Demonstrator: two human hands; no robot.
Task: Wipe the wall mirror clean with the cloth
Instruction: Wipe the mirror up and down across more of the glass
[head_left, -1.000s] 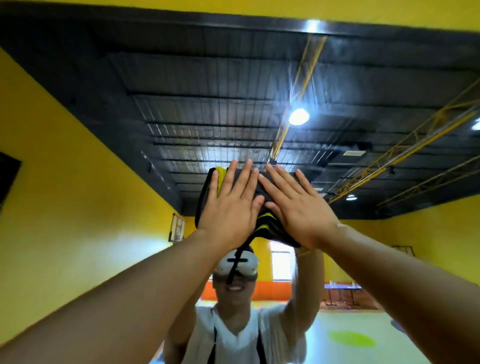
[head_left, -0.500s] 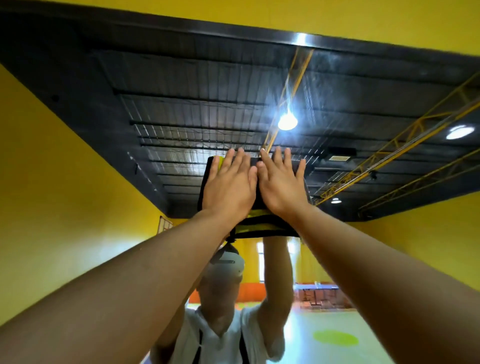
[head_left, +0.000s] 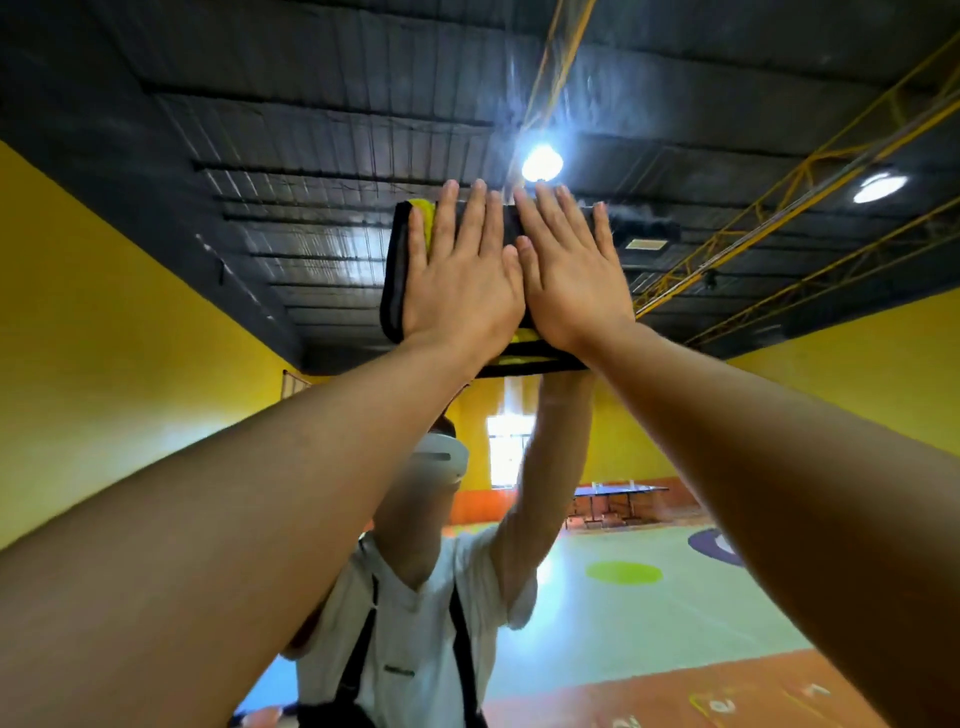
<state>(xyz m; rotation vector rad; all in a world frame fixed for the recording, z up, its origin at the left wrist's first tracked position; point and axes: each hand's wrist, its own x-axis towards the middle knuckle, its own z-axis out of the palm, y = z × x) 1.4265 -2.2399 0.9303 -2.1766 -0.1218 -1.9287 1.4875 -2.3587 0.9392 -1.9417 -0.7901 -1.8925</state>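
head view: both hands flat on the cloth (head_left: 397, 270) high up the wall mirror (head_left: 208, 171), left hand (head_left: 462, 280) and right hand (head_left: 571, 275) fingers spread (nothing pinched). streaks near the reflected light, so i'd guess there's wiping left

left hand (head_left: 457, 280) flat on cloth (head_left: 395, 275), left of right hand (head_left: 574, 280), thumbs touching | cloth pressed against mirror (head_left: 208, 467), high up | reflected person below hands | reflected lamp (head_left: 542, 163) just above fingertips

A blue table-tennis table (head_left: 621, 491) stands far back on the floor. A ceiling lamp (head_left: 542, 163) glares above. The green floor spot (head_left: 623, 572) is probably paint.
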